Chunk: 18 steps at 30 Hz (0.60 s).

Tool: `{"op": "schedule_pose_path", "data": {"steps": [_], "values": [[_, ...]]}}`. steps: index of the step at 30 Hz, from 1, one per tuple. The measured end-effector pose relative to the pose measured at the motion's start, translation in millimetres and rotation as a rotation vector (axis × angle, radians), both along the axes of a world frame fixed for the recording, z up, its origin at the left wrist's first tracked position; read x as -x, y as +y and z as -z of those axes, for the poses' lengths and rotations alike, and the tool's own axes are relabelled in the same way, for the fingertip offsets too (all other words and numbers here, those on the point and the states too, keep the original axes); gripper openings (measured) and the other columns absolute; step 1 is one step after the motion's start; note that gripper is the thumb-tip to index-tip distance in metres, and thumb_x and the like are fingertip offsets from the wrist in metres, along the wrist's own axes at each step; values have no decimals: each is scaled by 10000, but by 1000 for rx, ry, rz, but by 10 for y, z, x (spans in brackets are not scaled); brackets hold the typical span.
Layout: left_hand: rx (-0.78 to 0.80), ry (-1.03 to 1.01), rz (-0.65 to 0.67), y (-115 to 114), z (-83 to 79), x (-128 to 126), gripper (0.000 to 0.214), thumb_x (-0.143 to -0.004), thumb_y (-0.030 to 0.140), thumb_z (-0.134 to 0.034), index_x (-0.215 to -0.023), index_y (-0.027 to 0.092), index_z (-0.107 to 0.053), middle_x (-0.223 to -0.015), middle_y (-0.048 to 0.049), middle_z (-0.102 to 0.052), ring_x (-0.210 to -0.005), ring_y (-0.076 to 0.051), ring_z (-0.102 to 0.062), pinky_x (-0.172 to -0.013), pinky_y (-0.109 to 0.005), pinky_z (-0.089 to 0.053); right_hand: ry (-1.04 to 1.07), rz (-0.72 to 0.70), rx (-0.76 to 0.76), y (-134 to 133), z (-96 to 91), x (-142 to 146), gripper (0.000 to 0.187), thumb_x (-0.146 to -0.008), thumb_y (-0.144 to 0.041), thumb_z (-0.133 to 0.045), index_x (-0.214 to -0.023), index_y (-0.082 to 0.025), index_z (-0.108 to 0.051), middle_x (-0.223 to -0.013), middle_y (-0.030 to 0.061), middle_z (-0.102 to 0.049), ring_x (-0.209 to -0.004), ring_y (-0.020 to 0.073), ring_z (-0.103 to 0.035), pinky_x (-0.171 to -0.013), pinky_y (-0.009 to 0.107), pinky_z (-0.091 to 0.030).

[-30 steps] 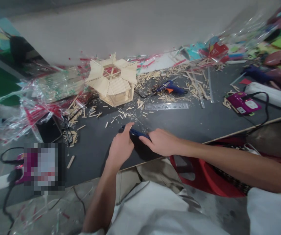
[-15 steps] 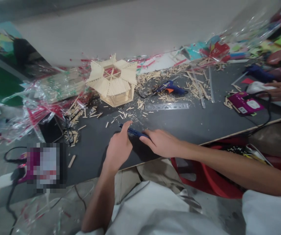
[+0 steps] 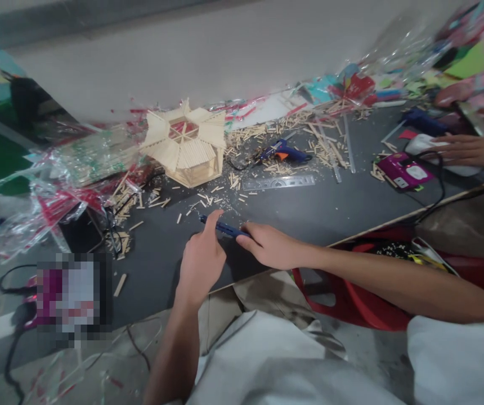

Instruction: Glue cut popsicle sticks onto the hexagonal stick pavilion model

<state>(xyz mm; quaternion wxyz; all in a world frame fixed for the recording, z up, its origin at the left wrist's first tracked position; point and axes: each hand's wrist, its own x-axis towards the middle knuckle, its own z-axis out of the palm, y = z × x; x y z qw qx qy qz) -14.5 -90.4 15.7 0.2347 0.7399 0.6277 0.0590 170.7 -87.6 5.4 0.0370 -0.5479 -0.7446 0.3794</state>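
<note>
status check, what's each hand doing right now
Left hand and right hand both gripping slim blue pen-like tool on dark grey tabletop. Loose wooden stick offcuts scattered just beyond. Another person's hand far right, well apart.

Matt dark grey board tabletop [image 3: 309, 214] at centre, smooth slim blue plastic pen [image 3: 225, 228], pale bare-wood stick model pavilion [image 3: 185, 147] upper centre, glossy crinkled clear cellophane wrap [image 3: 77, 163] at left, shiny red plastic seat [image 3: 352, 304] lower right.
</note>
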Motion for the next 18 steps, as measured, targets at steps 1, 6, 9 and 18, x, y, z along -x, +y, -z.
{"op": "schedule_pose_path", "data": {"steps": [1,6,9,18], "values": [[-7,-4,6,-3,6,3,576,-1000,128,-368,-1554,273,-429,-906,-86,-748,-846,-328,-735,-710,-338,-470,-2,25,2,-1,-1,16,388,-1117,-420,-394,-1091,-116,-633,-1068,144,-738,-919,221,-671,-743,296,-380],[-34,-32,-1,-18,65,27,559,-997,140,-368,-1537,264,-447,-885,-80,-735,-824,-326,-724,-689,-336,-446,-135,32,-40,-4,0,84,583,-1098,-595,-301,-1028,-149,-669,-1037,150,-761,-911,274,-715,-684,317,-370],[-23,-60,-25,-34,125,37,548,-993,143,-372,-1518,265,-471,-869,-75,-732,-813,-323,-722,-682,-334,-431,-216,4,-63,-9,-8,101,636,-1091,-610,-274,-1061,-141,-703,-1037,173,-770,-906,305,-736,-696,332,-410],[-7,-114,-109,-124,172,39,549,-984,125,-396,-1508,255,-492,-914,-84,-760,-818,-303,-727,-667,-315,-411,-256,-73,-31,19,-55,113,802,-1085,-651,-201,-1008,-121,-797,-991,209,-779,-919,329,-759,-768,370,-505]]}}
